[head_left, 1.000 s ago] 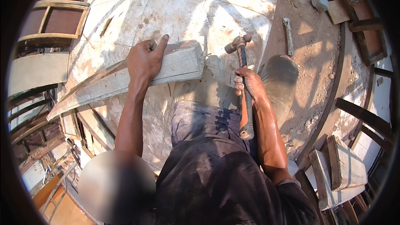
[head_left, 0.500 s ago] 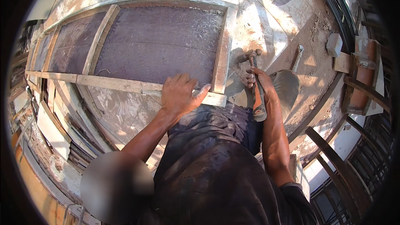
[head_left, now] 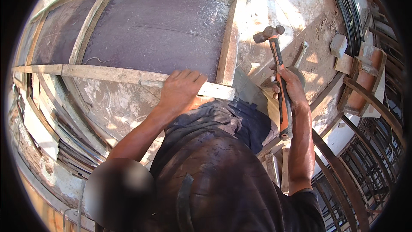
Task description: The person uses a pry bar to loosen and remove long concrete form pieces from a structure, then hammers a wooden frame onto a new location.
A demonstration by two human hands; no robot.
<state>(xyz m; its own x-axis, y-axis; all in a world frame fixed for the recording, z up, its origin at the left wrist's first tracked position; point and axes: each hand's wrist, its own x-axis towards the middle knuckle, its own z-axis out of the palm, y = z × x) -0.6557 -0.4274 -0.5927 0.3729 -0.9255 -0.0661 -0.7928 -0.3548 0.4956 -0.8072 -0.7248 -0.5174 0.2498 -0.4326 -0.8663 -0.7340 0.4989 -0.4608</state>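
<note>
A long wooden frame [head_left: 118, 75] with cross-pieces and a dark purple-brown panel [head_left: 154, 32] inside lies ahead of me and to the left. My left hand [head_left: 182, 89] is closed over its near rail, close to the right corner, with the fingers curled over the top and the thumb hidden below. To the right of that corner, my right hand [head_left: 289, 87] is wrapped round the black and orange handle of a ball-peen hammer [head_left: 276, 51]. The hammer's rounded metal head points away from me, clear of the frame.
A short bar [head_left: 301, 53] and a pale block [head_left: 338, 46] lie on the dusty floor at right. Long black rods [head_left: 345, 8] run along the far right, near a brown channel-shaped piece [head_left: 365, 81]. Curved dark bars [head_left: 343, 167] stand lower right; timber strips [head_left: 73, 103] lie at left.
My right hand has lifted the hammer up and to the right. My left hand's fingers have curled down onto the rail, and its thumb has gone out of sight. The view has shifted slightly.
</note>
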